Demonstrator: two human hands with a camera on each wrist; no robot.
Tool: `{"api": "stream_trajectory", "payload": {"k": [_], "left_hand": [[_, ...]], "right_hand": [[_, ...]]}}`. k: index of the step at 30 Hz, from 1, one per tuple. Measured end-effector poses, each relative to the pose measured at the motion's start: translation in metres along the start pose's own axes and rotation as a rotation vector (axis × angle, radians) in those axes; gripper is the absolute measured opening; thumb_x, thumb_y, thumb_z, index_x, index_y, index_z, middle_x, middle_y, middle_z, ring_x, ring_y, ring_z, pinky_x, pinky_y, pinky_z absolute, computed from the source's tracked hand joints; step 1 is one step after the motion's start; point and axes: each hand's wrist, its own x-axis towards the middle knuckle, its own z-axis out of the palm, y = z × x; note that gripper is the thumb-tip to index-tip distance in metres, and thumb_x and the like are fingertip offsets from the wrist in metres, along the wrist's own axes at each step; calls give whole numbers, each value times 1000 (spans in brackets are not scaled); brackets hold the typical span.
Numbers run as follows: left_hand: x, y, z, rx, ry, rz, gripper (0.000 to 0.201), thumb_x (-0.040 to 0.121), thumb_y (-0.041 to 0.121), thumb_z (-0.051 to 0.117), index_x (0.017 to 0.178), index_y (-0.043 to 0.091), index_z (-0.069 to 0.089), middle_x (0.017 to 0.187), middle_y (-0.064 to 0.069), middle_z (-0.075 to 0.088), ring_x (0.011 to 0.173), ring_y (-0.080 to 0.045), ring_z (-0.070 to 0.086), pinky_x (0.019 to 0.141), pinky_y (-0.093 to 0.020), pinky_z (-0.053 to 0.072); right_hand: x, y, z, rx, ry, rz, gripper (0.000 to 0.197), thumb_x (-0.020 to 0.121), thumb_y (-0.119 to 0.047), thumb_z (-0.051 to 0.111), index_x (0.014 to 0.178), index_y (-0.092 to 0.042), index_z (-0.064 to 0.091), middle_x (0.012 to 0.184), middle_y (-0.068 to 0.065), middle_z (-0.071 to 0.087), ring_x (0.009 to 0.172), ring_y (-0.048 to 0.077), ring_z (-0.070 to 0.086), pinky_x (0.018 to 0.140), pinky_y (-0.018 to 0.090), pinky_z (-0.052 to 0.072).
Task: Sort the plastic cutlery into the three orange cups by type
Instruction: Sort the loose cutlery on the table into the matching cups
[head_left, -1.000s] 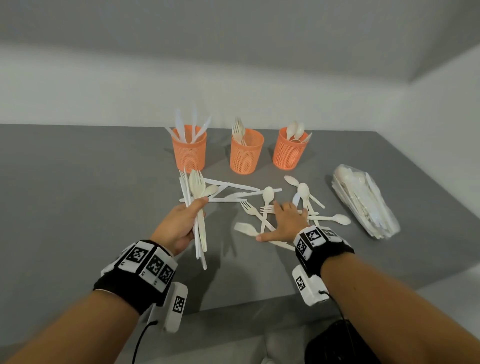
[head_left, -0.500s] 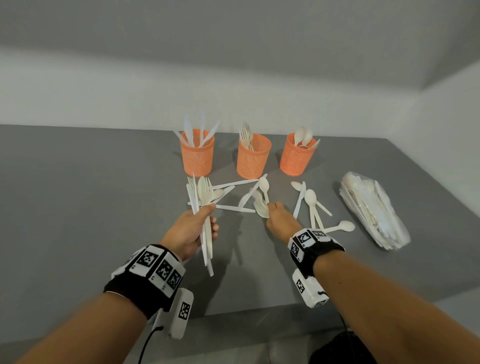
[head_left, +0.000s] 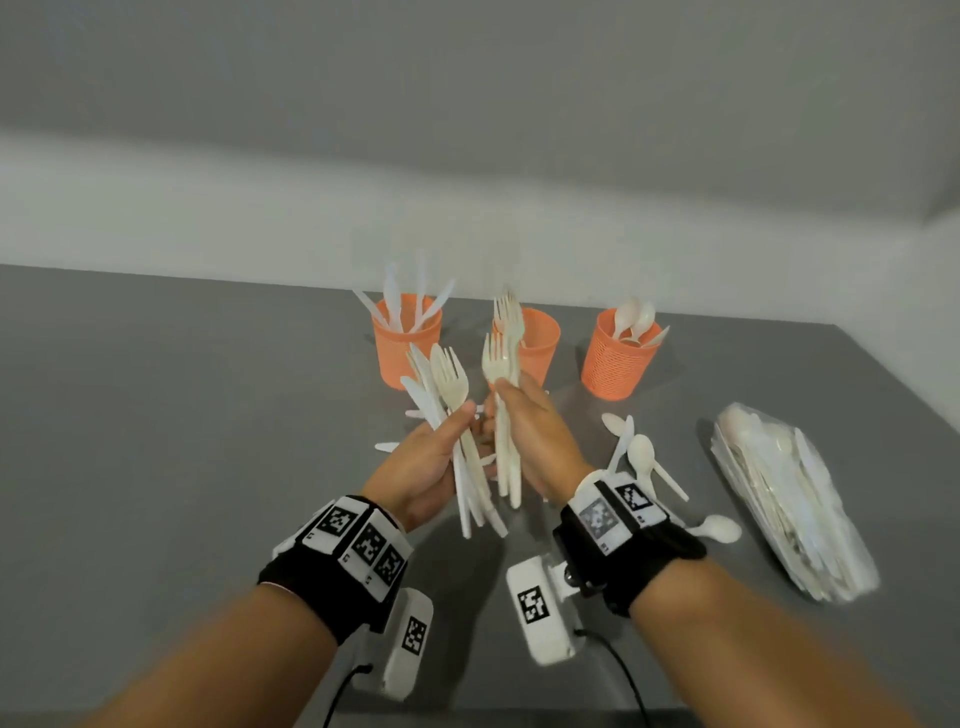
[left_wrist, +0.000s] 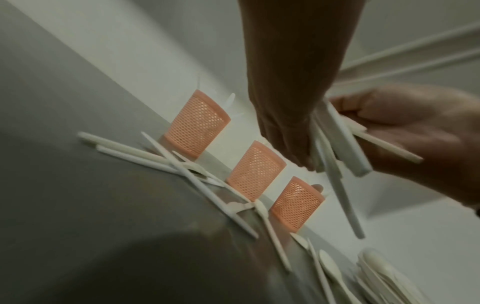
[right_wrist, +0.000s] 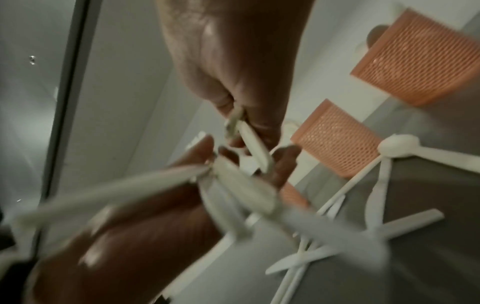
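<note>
**Forks upright, cup straight ahead**

The right hand (head_left: 535, 436) grips a few forks (head_left: 501, 364) by their handles, tines up, long axis near vertical. The middle orange cup (head_left: 535, 343), already holding forks, stands just beyond them, nearer this hand than the other. The left hand (head_left: 426, 462) clasps a mixed bundle (head_left: 447, 395) (forks and knives, it seems), close beside the right. A short forward reach would likely bring the forks over the cup. Spoons (head_left: 641, 457) lie loose on the table (head_left: 156, 415).
</note>
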Motion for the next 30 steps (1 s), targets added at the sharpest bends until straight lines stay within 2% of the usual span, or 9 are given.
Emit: {"api": "stream_trajectory", "payload": {"k": [3,5,9,13,15,18,22,27,30], "left_hand": [[9,0,17,-17,20,69,36,100,26,33,128,11,51,118,-9,66,113,-22,61,95,-35,51],[16,0,24,-10,41,109,35,100,24,34,129,12,50,115,-6,68,107,-17,65,91,-29,53],[30,-2,27,-7,113,128,41,100,21,36,136,2,42,125,-17,61,112,-23,63,88,-28,54],[39,-1,32,-61,192,186,33,96,5,43,126,-6,48,107,-16,68,89,-16,71,70,-25,58],[41,3,36,-62,193,189,22,93,1,46,112,-5,56,85,-8,74,74,-14,72,62,-24,57],[46,9,38,-81,226,184,12,90,-4,48,92,-2,59,67,-7,71,62,-15,70,56,-24,56],[49,11,43,-33,345,158,22,85,-12,42,71,1,53,60,-12,54,47,-15,61,46,-23,52],[46,5,43,-66,392,165,11,93,6,49,87,3,58,72,-11,61,60,-16,67,57,-29,57],[44,7,38,-83,375,183,15,95,18,49,95,6,58,78,-9,64,72,-17,66,73,-31,56]], "right_hand": [[10,12,-1,-358,29,-88,38,92,-44,33,113,-20,54,115,3,59,113,21,53,103,42,40],[18,16,-7,-457,72,-131,35,98,-36,31,107,-12,55,118,7,53,118,22,47,106,41,35],[27,18,-17,-414,46,-89,24,96,-45,33,99,-26,48,118,5,53,115,21,51,104,43,39],[33,3,-30,-512,-199,-99,39,99,-37,31,128,-17,47,134,6,43,129,21,40,112,38,30],[31,-7,-36,-617,-174,-279,41,98,-27,39,138,-16,40,140,6,37,130,18,38,107,28,31],[22,-22,-45,-639,-79,-605,21,87,-10,57,108,-6,60,110,5,51,96,12,53,82,17,45],[15,-24,-50,-872,-370,-562,14,83,-14,63,95,-10,56,85,-6,43,66,1,40,59,10,33],[14,-19,-46,-1063,-390,-572,34,86,-22,60,114,-7,49,110,9,56,97,23,56,77,29,43],[18,-12,-37,-1105,-384,-556,32,87,-19,54,114,-4,49,107,14,58,96,29,59,80,37,49]]}}
